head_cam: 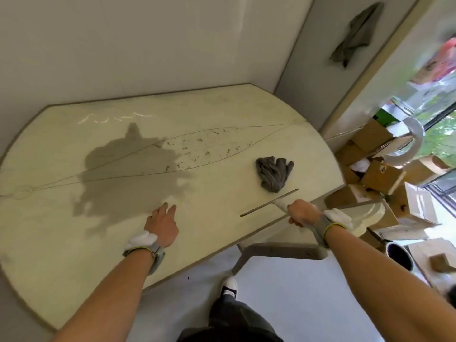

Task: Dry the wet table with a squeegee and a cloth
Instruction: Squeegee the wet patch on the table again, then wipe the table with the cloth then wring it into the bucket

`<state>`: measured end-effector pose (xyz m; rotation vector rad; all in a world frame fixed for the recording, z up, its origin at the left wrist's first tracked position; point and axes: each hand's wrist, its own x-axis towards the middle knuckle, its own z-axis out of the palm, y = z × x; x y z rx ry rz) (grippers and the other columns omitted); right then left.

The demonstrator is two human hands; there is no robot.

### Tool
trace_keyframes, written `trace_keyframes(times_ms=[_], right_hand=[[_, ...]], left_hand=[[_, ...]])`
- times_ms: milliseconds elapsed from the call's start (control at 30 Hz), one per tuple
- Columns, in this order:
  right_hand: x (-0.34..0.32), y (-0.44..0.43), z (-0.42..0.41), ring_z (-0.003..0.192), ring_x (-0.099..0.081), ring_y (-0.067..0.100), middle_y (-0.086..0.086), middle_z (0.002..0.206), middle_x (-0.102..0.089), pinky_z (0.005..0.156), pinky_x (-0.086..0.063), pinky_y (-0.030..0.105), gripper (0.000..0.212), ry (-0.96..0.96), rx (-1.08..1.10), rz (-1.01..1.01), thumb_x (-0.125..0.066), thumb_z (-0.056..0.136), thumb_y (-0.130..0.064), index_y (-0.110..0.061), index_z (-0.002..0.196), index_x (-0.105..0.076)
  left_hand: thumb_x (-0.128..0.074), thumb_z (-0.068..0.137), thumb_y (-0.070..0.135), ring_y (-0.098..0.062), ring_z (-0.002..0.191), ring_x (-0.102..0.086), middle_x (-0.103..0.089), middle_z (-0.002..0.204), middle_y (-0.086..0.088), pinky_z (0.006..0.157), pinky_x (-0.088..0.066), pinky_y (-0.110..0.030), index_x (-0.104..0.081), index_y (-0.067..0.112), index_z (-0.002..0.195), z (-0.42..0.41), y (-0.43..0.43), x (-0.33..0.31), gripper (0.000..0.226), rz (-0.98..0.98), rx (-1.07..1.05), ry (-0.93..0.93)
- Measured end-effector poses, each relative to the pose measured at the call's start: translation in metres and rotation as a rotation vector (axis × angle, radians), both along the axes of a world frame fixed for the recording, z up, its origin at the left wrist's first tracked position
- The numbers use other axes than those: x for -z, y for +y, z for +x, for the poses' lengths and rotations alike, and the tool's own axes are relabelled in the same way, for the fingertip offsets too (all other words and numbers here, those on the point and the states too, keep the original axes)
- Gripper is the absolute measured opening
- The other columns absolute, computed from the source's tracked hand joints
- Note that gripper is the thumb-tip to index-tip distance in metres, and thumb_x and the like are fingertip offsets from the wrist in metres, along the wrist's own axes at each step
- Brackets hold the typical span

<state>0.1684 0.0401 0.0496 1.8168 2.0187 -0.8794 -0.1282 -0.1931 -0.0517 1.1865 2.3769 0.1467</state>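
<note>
Grey cloth [274,173] lay beside the puddle [128,174]; your right hand [302,213] gripped the squeegee [270,203], left hand [161,224] seemingly spread-fingered on the table [222,218]

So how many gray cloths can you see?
2. One crumpled gray cloth lies on the table, just beyond the squeegee. Another gray cloth hangs on the wall up at the right. None looks hidden.
</note>
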Motion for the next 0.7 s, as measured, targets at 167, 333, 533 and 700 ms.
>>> trace_keyframes(times_ms=[167, 333, 533, 700], right_hand=[[0.023, 0.045, 0.027, 0.059, -0.057, 0.021, 0.008, 0.072, -0.067, 0.064, -0.052, 0.030, 0.051, -0.048, 0.053, -0.022, -0.041, 0.103, -0.035, -0.006, 0.067, -0.060], [0.042, 0.077, 0.039, 0.075, -0.063, 0.026, 0.013, 0.088, -0.070, 0.074, -0.054, 0.035, 0.049, -0.090, 0.023, -0.134, -0.034, 0.105, -0.035, -0.004, 0.081, -0.063], [0.034, 0.132, 0.018, 0.122, -0.055, 0.032, 0.014, 0.137, -0.056, 0.092, -0.044, 0.033, 0.054, -0.018, -0.090, -0.086, -0.035, 0.103, -0.043, -0.003, 0.135, -0.052], [0.070, 0.173, -0.032, 0.115, -0.056, 0.038, 0.019, 0.125, -0.059, 0.093, -0.049, 0.043, 0.060, 0.099, -0.225, 0.043, -0.048, 0.094, -0.056, -0.004, 0.125, -0.051]], left_hand=[[-0.031, 0.102, 0.019, -0.030, 0.146, -0.014, -0.008, 0.162, -0.006, 0.116, -0.022, -0.041, -0.016, 0.021, 0.154, 0.033, 0.079, -0.009, 0.054, 0.003, 0.116, 0.004], [-0.030, 0.102, 0.017, -0.028, 0.146, -0.014, -0.008, 0.162, -0.005, 0.117, -0.022, -0.042, -0.014, 0.021, 0.155, 0.062, 0.157, -0.005, 0.055, -0.064, 0.215, -0.025], [-0.027, 0.104, 0.023, -0.029, 0.144, -0.020, -0.018, 0.160, -0.006, 0.115, -0.024, -0.042, -0.015, 0.019, 0.154, 0.080, 0.204, 0.002, 0.052, -0.098, 0.203, -0.059], [-0.029, 0.104, 0.024, -0.026, 0.143, -0.022, -0.022, 0.158, -0.003, 0.114, -0.024, -0.039, -0.016, 0.019, 0.154, 0.084, 0.206, -0.006, 0.052, -0.083, 0.157, -0.097]])
